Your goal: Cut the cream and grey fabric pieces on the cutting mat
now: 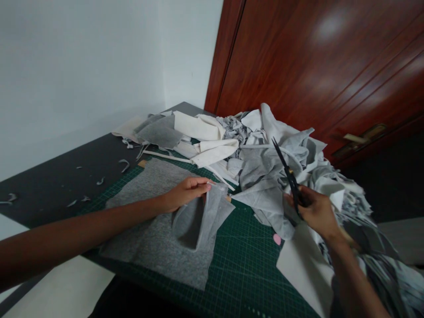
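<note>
My left hand (187, 193) pinches the top edge of a folded light grey fabric piece (213, 216), which hangs in a loop. Beneath it, a larger grey fabric panel (152, 238) lies flat on the green cutting mat (251, 265). In my right hand (316, 212) is a pair of black scissors (287, 172), wrapped by my fingers at the handles. Their blades look closed and point up and away, in front of the scrap heap and apart from the piece in my left hand.
A big heap of grey and white fabric scraps (265, 163) covers the back and right of the table. Small offcuts (124, 165) lie on the dark tabletop (96, 172) at left. A pink disc (277, 239) rests on the mat. Behind stand a white wall and a reddish wooden door (298, 66).
</note>
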`<act>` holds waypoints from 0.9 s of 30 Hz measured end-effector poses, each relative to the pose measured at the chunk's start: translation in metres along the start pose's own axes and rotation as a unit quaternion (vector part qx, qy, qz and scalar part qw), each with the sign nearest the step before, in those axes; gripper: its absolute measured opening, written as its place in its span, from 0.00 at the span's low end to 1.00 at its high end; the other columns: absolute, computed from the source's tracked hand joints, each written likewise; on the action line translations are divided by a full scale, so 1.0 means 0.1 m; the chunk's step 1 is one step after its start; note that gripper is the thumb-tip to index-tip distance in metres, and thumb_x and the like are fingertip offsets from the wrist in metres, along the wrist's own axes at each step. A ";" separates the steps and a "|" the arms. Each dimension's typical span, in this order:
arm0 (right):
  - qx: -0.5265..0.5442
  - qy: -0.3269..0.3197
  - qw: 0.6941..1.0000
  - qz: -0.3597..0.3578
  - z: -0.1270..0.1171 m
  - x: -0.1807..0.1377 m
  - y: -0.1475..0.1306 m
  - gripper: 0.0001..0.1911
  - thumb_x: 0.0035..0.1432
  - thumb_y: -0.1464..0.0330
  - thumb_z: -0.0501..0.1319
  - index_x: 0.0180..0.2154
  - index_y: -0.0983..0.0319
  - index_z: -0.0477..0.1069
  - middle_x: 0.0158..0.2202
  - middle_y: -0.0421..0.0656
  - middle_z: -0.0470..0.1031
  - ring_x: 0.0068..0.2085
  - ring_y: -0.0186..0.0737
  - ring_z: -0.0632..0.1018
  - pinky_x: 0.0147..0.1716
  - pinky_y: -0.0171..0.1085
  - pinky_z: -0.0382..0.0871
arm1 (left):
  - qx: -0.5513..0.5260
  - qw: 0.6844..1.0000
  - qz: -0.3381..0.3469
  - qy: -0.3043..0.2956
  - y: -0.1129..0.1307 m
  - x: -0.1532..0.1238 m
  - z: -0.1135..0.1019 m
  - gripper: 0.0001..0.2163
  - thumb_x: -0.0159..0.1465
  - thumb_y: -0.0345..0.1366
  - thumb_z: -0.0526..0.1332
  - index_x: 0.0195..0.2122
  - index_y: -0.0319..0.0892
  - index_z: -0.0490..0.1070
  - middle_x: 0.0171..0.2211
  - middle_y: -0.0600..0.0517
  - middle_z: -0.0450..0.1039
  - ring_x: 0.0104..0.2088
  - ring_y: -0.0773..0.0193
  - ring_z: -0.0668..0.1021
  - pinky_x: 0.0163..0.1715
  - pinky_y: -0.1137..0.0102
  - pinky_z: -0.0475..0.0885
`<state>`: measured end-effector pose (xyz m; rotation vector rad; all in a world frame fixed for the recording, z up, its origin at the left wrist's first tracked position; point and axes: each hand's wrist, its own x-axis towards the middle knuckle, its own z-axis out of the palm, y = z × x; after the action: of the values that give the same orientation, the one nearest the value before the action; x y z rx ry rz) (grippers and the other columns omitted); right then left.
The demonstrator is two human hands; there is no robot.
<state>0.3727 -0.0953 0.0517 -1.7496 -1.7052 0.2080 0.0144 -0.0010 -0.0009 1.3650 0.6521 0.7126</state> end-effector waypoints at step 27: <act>-0.075 -0.101 0.988 -0.087 1.09 -0.76 -0.79 0.05 0.50 0.71 0.56 0.32 0.58 0.65 0.20 0.35 0.70 0.19 0.34 0.73 0.19 0.31 0.63 | -0.320 0.944 -0.072 0.017 -0.08 -0.12 0.14 0.10 0.55 0.33 0.72 0.34 0.39 0.73 0.32 0.53 0.77 0.36 0.66 0.78 0.44 0.69 0.71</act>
<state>0.2376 -0.1348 -0.0127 -1.7209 -2.0563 0.1880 0.0183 -0.0193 -0.0070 0.6983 0.4789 0.7448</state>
